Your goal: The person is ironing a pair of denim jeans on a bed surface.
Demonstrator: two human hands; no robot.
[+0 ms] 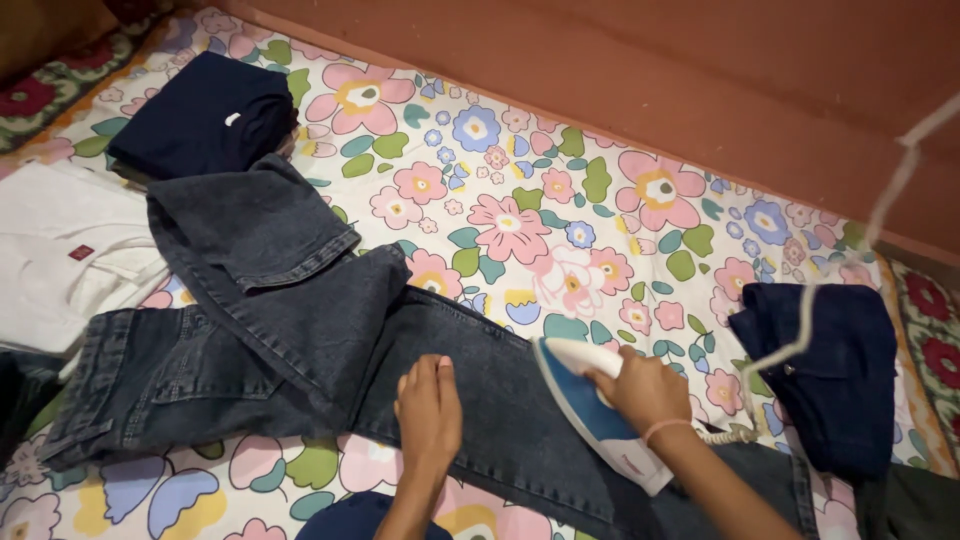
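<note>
wall (pixel 700 90): terracotta (plain) | bedsheet (pixel 560 220): floral, pink and blue | light: soft

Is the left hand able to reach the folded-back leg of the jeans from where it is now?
Probably yes. The left hand lies flat on the jeans, with the folded-back leg just beyond it, and nothing lies between. The right hand holds the iron off to the other side.

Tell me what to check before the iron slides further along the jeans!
1. Right hand grips the iron: ok.
2. Left hand lies flat on the jeans, apart from the iron: ok.
3. Jeans leg by the iron lies smooth: ok.
4. Other leg is folded back, out of the way: ok.
5. Cord runs off to the right, over the folded dark garment, not over the jeans: ok.
6. Iron hot enough: cannot tell.
</note>
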